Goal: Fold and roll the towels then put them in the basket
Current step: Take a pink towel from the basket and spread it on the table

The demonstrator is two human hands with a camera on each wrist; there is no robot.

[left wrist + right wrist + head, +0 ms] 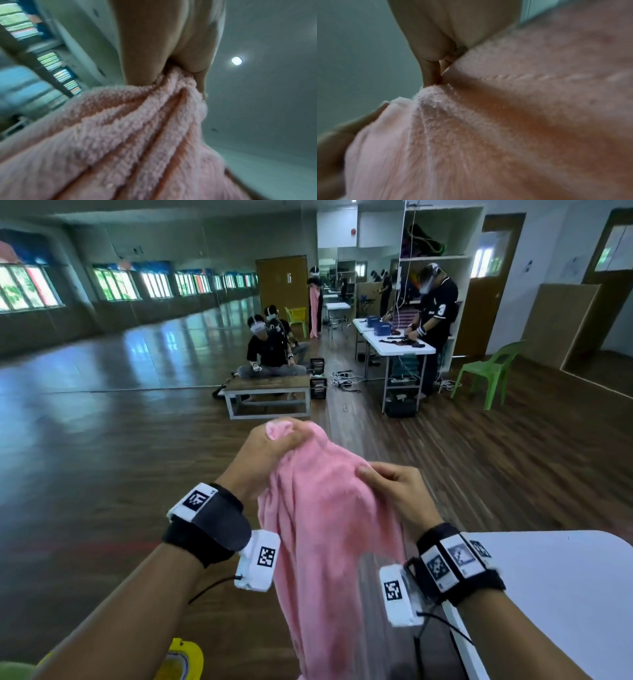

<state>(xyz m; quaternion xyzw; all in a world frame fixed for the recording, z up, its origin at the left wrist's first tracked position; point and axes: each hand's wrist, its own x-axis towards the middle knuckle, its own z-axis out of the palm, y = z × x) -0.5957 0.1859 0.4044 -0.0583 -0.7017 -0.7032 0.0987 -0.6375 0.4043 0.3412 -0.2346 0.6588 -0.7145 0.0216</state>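
Observation:
A pink terry towel (322,529) hangs bunched in the air in front of me, its lower end dropping out of the head view. My left hand (270,446) grips the top end in a fist, with a tuft of cloth sticking out above the fingers. My right hand (387,484) pinches the towel's edge a little lower and to the right. In the left wrist view the towel (137,135) gathers in folds under the hand (164,54). The right wrist view shows the towel (522,108) filling the frame, held by the fingers (433,73). No basket is in view.
A white table (555,583) stands at my lower right. A yellow object (181,659) lies at the bottom left. Ahead on the wooden floor are a low bench (267,395), seated people (270,347), a white work table (394,340) and a green chair (493,371).

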